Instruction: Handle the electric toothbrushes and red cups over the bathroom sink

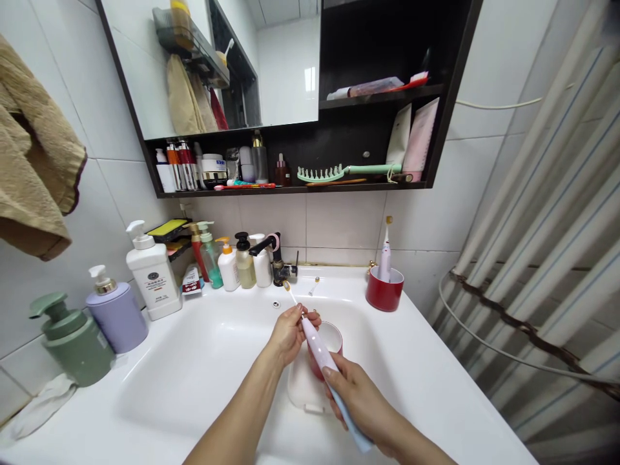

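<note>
Toothbrush (316,342) is held up over the sink (203,374), tilted, w/ its head (287,286) pointing up twd the tap (278,265) & its lt-blue base low on the R side. Handle is gripped by the R hand (357,392), fingers wrapped round the lower half, thumb laid along the top. Neck is pinched by the L hand (290,334), fingertips closed just where head & handle meet. Under the brush, in the sink, a pinkish-red cup (334,332) & a white tray (303,391) are partly hidden by the hands; whether the cup is set in the tray or behind it can't be told. A small loose head (315,285) is left on the sink's back ledge, just R of the tap. On the surface (436,387), R side, a 2nd toothbrush (385,261) is stood upright in a red cup (375,296). Pump btls (246,270) are lined up L of the tap, w/ a purple btl (119,316) & a green btl (77,345) further L. Above, a green hairbrush (356,170) is laid along the cabinet's lowest shelf (290,189), nr 2 tubes (420,139).
</note>
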`<action>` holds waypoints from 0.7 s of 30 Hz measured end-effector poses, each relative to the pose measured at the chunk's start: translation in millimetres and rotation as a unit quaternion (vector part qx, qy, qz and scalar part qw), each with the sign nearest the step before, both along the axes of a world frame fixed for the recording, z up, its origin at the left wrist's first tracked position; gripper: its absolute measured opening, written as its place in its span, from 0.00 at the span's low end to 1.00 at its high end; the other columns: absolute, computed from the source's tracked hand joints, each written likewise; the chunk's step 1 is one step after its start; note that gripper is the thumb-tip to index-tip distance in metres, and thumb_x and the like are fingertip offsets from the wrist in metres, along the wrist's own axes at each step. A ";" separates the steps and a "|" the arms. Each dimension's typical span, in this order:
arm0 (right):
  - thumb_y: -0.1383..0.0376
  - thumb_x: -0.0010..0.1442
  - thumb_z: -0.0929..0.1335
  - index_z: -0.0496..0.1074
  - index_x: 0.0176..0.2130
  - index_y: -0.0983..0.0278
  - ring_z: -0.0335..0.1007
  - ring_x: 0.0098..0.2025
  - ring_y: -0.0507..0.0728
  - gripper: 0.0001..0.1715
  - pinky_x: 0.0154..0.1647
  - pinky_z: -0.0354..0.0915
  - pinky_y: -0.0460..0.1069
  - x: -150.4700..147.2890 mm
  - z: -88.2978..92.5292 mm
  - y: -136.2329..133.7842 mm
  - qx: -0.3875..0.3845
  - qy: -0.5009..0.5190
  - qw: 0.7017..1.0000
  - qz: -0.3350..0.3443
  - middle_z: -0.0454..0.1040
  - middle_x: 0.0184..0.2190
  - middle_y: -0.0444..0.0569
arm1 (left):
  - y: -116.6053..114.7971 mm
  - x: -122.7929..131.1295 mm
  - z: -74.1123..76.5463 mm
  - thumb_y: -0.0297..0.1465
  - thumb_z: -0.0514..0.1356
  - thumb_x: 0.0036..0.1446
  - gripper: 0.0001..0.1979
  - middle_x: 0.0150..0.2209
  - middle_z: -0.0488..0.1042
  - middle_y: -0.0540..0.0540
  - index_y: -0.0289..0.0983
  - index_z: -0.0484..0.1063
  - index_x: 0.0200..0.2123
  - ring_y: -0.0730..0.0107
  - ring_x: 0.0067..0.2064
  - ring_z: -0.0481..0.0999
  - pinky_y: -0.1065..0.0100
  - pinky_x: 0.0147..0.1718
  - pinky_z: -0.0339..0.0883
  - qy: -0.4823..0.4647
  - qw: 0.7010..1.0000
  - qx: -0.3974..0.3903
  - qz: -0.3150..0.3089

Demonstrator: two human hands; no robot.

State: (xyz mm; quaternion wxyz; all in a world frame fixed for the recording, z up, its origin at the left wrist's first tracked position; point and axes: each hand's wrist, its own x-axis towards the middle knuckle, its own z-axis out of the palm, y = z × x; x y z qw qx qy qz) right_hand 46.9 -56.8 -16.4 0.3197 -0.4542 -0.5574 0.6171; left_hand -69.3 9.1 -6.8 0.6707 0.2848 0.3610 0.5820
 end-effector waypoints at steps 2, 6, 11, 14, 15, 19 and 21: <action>0.57 0.49 0.56 0.57 0.32 0.64 0.51 0.13 0.44 0.14 0.11 0.49 0.41 0.9 -0.7 0.9 0.026 -0.023 0.999 -0.008 0.56 0.17 0.38 | -0.8 0.7 0.5 0.31 0.51 0.47 0.07 0.19 0.69 0.46 0.33 0.60 0.21 0.74 0.22 0.69 0.70 0.28 0.63 0.006 1.000 0.002 -0.001; 0.58 0.50 0.56 0.56 0.35 0.64 0.51 0.13 0.44 0.14 0.11 0.50 0.41 1.1 -4.8 2.5 0.040 -0.029 0.999 -0.011 0.56 0.18 0.39 | -2.8 3.1 0.9 0.31 0.51 0.46 0.07 0.20 0.69 0.45 0.33 0.60 0.21 0.73 0.23 0.70 0.70 0.27 0.63 0.021 1.000 -0.001 -0.009; 0.57 0.49 0.56 0.56 0.34 0.64 0.51 0.13 0.44 0.15 0.11 0.49 0.41 -1.6 -4.3 0.6 0.024 0.009 0.999 -0.022 0.56 0.17 0.38 | -3.7 4.9 1.3 0.31 0.51 0.46 0.07 0.20 0.69 0.45 0.33 0.60 0.22 0.73 0.22 0.69 0.69 0.27 0.62 0.014 1.000 0.006 -0.016; 0.56 0.50 0.55 0.55 0.31 0.64 0.50 0.13 0.43 0.14 0.11 0.49 0.41 -3.4 -2.2 -0.9 -0.023 0.066 0.998 0.002 0.56 0.18 0.38 | -3.8 5.8 1.8 0.31 0.51 0.46 0.07 0.19 0.69 0.46 0.33 0.60 0.21 0.74 0.22 0.69 0.69 0.27 0.62 -0.005 1.000 0.010 -0.011; 0.56 0.50 0.55 0.55 0.31 0.64 0.50 0.13 0.43 0.14 0.12 0.49 0.41 -3.9 -2.5 -0.8 -0.027 0.071 0.997 0.007 0.56 0.19 0.39 | -3.8 6.3 1.9 0.31 0.51 0.46 0.07 0.19 0.68 0.47 0.33 0.60 0.21 0.74 0.22 0.68 0.69 0.27 0.62 -0.008 1.000 0.011 -0.010; 0.57 0.49 0.58 0.56 0.33 0.64 0.50 0.14 0.44 0.14 0.14 0.51 0.42 -5.2 -8.2 2.1 0.080 0.006 0.996 -0.037 0.55 0.17 0.37 | -3.5 7.6 1.5 0.34 0.52 0.44 0.09 0.18 0.68 0.48 0.33 0.59 0.21 0.73 0.21 0.69 0.69 0.26 0.61 0.007 0.999 0.039 -0.004; 0.57 0.49 0.58 0.56 0.35 0.65 0.51 0.14 0.45 0.16 0.14 0.51 0.42 -6.0 -11.0 3.7 0.093 -0.001 0.995 -0.039 0.55 0.16 0.37 | -3.3 7.3 0.9 0.34 0.53 0.43 0.09 0.17 0.67 0.48 0.33 0.59 0.21 0.73 0.21 0.69 0.69 0.26 0.61 0.014 0.999 0.050 0.000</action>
